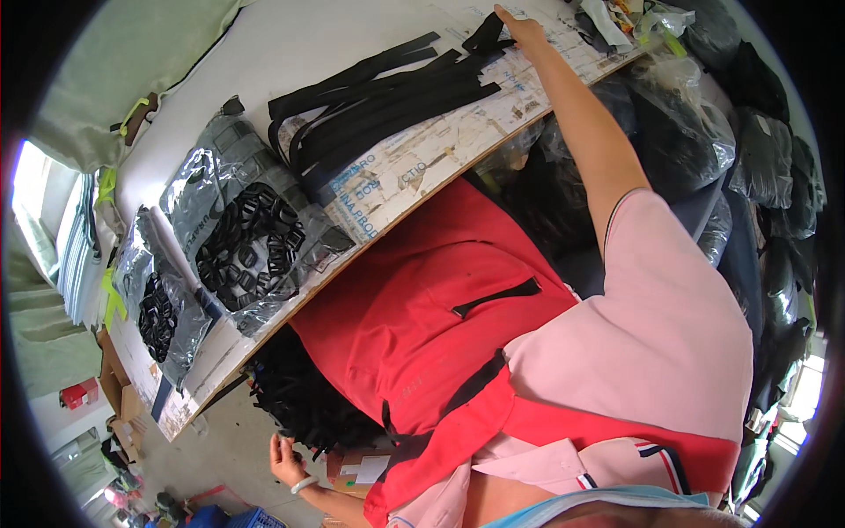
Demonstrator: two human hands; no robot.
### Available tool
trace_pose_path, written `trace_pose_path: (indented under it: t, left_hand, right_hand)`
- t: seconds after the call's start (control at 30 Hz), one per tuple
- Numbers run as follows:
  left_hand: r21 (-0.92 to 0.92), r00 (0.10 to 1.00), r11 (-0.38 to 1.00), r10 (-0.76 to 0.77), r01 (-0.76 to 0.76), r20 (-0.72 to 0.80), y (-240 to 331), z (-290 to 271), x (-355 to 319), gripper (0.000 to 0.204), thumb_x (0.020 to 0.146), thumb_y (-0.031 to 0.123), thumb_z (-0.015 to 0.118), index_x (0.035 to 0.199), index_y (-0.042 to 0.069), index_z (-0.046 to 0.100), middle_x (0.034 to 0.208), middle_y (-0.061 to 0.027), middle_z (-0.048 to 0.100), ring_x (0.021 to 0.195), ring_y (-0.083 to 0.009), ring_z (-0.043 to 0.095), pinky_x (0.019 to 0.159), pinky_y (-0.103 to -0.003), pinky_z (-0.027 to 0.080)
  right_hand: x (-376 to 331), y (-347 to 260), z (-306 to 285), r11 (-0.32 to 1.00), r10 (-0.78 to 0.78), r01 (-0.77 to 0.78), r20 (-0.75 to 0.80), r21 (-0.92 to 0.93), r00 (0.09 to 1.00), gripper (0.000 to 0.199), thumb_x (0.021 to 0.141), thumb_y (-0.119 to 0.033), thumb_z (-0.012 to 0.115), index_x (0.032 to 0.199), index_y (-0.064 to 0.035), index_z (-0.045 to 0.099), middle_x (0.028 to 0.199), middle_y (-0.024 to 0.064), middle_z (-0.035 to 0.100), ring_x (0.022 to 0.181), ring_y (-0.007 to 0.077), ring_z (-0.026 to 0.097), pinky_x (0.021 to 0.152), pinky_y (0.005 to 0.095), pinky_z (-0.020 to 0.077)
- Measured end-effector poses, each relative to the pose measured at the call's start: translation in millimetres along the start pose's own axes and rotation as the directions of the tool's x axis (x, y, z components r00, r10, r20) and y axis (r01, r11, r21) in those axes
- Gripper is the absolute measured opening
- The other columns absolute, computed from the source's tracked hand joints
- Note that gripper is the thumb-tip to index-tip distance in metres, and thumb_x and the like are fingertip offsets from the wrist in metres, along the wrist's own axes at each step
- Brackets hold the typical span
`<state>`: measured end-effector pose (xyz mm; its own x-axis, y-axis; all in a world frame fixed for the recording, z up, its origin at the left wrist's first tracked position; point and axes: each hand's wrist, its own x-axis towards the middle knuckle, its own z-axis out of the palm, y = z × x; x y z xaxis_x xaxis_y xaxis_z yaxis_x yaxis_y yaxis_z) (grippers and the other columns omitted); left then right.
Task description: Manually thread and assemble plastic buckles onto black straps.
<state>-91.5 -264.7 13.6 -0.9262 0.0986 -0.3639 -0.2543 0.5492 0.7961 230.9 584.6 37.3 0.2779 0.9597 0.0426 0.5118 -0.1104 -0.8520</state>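
The right hand [519, 31] is stretched far out across the worktop [264, 53], fingers spread flat on the far ends of a bundle of black webbing straps [378, 110] and closed on nothing. The straps fan back from that hand toward the person, lying on a worn printed board [422, 167] that overhangs the worktop's near edge.

The left hand [283, 458] hangs low beside the body, open and empty, just beside a heap of black straps [299, 396] under the board. Between the two hands, nearer the left, two clear bags of black plastic buckles [251, 242] sit at the board's edge.

Judging from the reach, the loose straps could slide or fan apart under one flat palm, and a drag toward the body might tip the ends over the edge. The open buckle bags could spill if nudged.
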Motion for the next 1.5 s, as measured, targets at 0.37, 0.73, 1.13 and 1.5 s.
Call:
trace_pose_path:
  t: [0.37, 0.73, 1.13, 1.5]
  left_hand:
    - [-0.848, 0.888, 0.275, -0.056, 0.453, 0.457, -86.7, 56.0, 32.5, 0.033, 0.095, 0.004, 0.049, 0.128, 0.0, 0.051, 0.109, -0.0172, 0.063, 0.101, -0.0265, 0.061, 0.08, -0.029, 0.055]
    - [-0.618, 0.757, 0.736, 0.231, 0.275, 0.611, 112.2, 180.8, -35.7, 0.025, 0.09, 0.004, 0.056, 0.114, 0.001, 0.059, 0.101, -0.0057, 0.063, 0.078, -0.0144, 0.06, 0.057, -0.023, 0.042]
    - [-0.335, 0.58, 0.931, 0.194, 0.145, 0.791, 169.5, 230.8, -89.8, 0.025, 0.084, 0.001, 0.066, 0.108, -0.006, 0.062, 0.081, -0.0091, 0.066, 0.062, -0.013, 0.062, 0.053, -0.024, 0.049]
    - [-0.463, 0.681, 0.858, 0.202, 0.224, 0.704, 143.1, 248.3, -102.3, 0.031, 0.086, -0.003, 0.061, 0.117, -0.005, 0.059, 0.096, -0.0132, 0.067, 0.079, -0.017, 0.066, 0.068, -0.027, 0.057]
  right_hand:
    - [-37.3, -19.5, 0.4, 0.847, -0.526, 0.501, 0.14, 0.181, 0.839, 0.024, 0.089, -0.026, 0.061, 0.087, -0.0019, 0.062, 0.067, 0.0066, 0.057, 0.052, 0.0154, 0.049, 0.047, 0.0322, 0.0406]
    - [-297.0, -73.3, 9.7, 0.728, -0.606, 0.419, 0.795, 0.543, 0.021, 0.019, 0.093, -0.019, 0.057, 0.1, -0.0023, 0.062, 0.088, 0.003, 0.064, 0.078, 0.0136, 0.061, 0.074, 0.0271, 0.0477]
    - [-388.5, -63.6, -18.2, 0.811, -0.558, 0.18, 0.828, 0.557, -0.05, 0.015, 0.094, -0.012, 0.052, 0.101, -0.0028, 0.061, 0.083, 0.0026, 0.06, 0.074, 0.0088, 0.058, 0.069, 0.0215, 0.0472]
    - [-417.7, -27.0, -28.9, 0.974, -0.198, -0.106, 0.98, 0.198, 0.017, 0.024, 0.091, -0.021, 0.062, 0.108, -0.0047, 0.065, 0.059, -0.0091, 0.046, 0.048, -0.0008, 0.034, 0.043, 0.0176, 0.0241]
